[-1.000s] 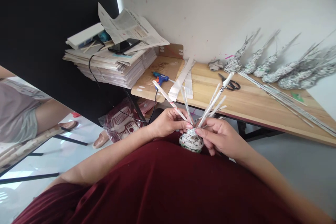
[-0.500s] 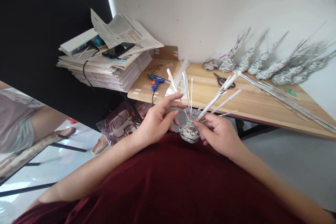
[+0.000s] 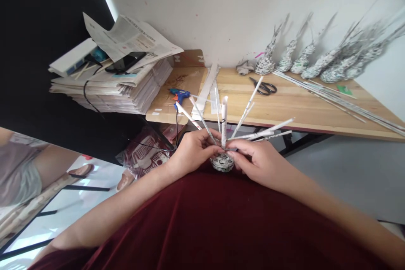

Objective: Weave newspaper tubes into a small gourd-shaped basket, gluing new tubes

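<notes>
A small round woven newspaper vase (image 3: 222,163) rests against my dark red shirt, with several rolled paper sticks (image 3: 224,120) fanning up out of its neck. My left hand (image 3: 198,147) pinches at the left of the neck, thumb and fingers closed around the base of the sticks. From the right, my right hand (image 3: 253,158) closes its thumb and forefinger on the neck at the foot of the sticks. The two thumbs nearly meet in front. The fingertips partly hide the neck, so the exact strand under each one is unclear.
On the wooden table (image 3: 303,109) lie black scissors (image 3: 264,87), long paper sticks (image 3: 335,95) and several finished woven pieces (image 3: 294,57). A blue glue gun (image 3: 179,95) lies on cardboard beside a newspaper stack (image 3: 120,93) topped by a phone (image 3: 125,63). Another person's legs (image 3: 60,164) show at left.
My left hand has come from open beside the vase to a pinch at its neck. The vase has turned, its sticks spread differently. The whole view has shifted slightly.
</notes>
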Demonstrator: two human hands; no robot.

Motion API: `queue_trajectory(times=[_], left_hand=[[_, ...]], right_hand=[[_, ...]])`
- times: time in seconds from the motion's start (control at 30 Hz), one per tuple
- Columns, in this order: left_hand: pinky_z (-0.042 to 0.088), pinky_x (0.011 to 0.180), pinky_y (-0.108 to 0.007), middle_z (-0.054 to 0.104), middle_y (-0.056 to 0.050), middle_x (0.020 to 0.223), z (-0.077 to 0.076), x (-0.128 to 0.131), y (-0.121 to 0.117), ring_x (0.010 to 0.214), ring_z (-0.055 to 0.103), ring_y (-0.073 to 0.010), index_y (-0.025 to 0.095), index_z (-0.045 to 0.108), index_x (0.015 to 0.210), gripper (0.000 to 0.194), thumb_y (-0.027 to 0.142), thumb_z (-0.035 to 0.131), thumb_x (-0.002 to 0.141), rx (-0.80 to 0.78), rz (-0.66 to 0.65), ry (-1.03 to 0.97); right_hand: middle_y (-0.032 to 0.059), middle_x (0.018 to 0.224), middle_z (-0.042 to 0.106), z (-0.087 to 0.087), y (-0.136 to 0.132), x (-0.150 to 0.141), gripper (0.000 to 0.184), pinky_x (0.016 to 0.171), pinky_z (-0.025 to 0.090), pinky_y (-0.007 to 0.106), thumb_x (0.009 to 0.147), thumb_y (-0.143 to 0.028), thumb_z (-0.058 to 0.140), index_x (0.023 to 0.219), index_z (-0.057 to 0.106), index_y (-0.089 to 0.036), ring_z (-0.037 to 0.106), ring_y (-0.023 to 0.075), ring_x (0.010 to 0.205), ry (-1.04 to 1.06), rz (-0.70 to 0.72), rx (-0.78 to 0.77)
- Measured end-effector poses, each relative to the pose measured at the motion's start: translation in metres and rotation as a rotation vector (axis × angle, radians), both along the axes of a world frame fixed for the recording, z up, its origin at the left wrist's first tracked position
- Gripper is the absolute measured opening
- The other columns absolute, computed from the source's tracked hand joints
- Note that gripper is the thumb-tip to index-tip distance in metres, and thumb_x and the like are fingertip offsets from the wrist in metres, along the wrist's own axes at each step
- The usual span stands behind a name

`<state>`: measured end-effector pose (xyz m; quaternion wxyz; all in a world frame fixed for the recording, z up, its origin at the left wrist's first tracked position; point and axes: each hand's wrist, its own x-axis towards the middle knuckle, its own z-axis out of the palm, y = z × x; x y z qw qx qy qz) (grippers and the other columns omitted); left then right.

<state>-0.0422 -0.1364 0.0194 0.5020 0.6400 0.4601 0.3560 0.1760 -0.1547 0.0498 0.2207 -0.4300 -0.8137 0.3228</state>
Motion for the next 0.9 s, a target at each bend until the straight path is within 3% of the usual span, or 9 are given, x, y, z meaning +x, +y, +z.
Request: queue_trajectory(times=[0.13, 0.27, 0.43, 0.53, 0.73, 0.83, 0.9], left_hand=[[0.06, 0.067, -0.026, 0.075, -0.002, 0.079, 0.002, 0.002, -0.001, 0.067, 0.07, -0.0146, 0.017, 0.07, 0.101, 0.028, 0.026, 0.082, 0.077, -0.033, -0.008, -0.074], [0.058, 0.066, -0.024, 0.072, -0.001, 0.075, 0.001, 0.001, 0.001, 0.067, 0.067, -0.0124, 0.016, 0.07, 0.088, 0.015, 0.025, 0.079, 0.079, -0.034, -0.024, -0.079], [0.057, 0.063, -0.024, 0.07, -0.001, 0.071, 0.002, -0.006, 0.011, 0.062, 0.065, -0.0113, 0.014, 0.071, 0.084, 0.016, 0.025, 0.08, 0.077, -0.085, -0.029, -0.131], [0.057, 0.063, -0.024, 0.071, -0.001, 0.07, 0.002, -0.01, 0.016, 0.062, 0.065, -0.0117, 0.014, 0.071, 0.083, 0.019, 0.026, 0.082, 0.075, -0.125, -0.058, -0.143], [0.057, 0.064, -0.025, 0.07, -0.001, 0.07, 0.0, -0.013, 0.014, 0.063, 0.065, -0.0119, 0.013, 0.07, 0.084, 0.024, 0.03, 0.085, 0.075, -0.147, -0.054, -0.15], [0.056, 0.064, -0.025, 0.07, -0.002, 0.072, 0.001, -0.013, 0.011, 0.064, 0.065, -0.0121, 0.013, 0.07, 0.086, 0.027, 0.031, 0.086, 0.074, -0.147, -0.058, -0.153], [0.055, 0.064, -0.024, 0.071, -0.003, 0.074, 0.002, -0.012, 0.01, 0.066, 0.064, -0.0117, 0.012, 0.071, 0.085, 0.026, 0.03, 0.086, 0.074, -0.13, -0.069, -0.147]], right_hand=[[0.0004, 0.077, 0.076, -0.003, -0.005, 0.009, 0.029, 0.061, 0.046, 0.024, 0.101, -0.028, 0.051, 0.115, 0.076, -0.022, 0.065, 0.0125, 0.061, 0.023, 0.034, -0.011], [0.002, 0.087, 0.08, -0.007, -0.009, 0.016, 0.035, 0.064, 0.051, 0.025, 0.099, -0.028, 0.054, 0.127, 0.074, -0.025, 0.07, 0.0142, 0.066, 0.101, -0.042, -0.001], [0.004, 0.088, 0.081, -0.013, -0.005, 0.02, 0.023, 0.062, 0.051, 0.028, 0.095, -0.033, 0.06, 0.099, 0.081, -0.024, 0.07, 0.018, 0.069, 0.114, -0.182, 0.017], [0.0042, 0.08, 0.078, -0.017, 0.0, 0.015, 0.022, 0.06, 0.049, 0.029, 0.092, -0.038, 0.066, 0.092, 0.08, -0.022, 0.065, 0.0174, 0.063, 0.141, -0.298, 0.008], [0.0021, 0.068, 0.072, -0.017, 0.008, 0.008, 0.025, 0.056, 0.045, 0.028, 0.088, -0.044, 0.069, 0.089, 0.078, -0.021, 0.062, 0.0151, 0.058, 0.173, -0.285, -0.128], [-0.0005, 0.065, 0.068, -0.018, 0.011, 0.007, 0.032, 0.049, 0.042, 0.025, 0.087, -0.05, 0.069, 0.096, 0.073, -0.019, 0.058, 0.0116, 0.049, 0.311, -0.28, -0.329], [-0.0011, 0.065, 0.065, -0.02, 0.014, 0.004, 0.032, 0.043, 0.039, 0.023, 0.087, -0.049, 0.069, 0.09, 0.07, -0.018, 0.056, 0.0095, 0.046, 0.44, -0.249, -0.475]])
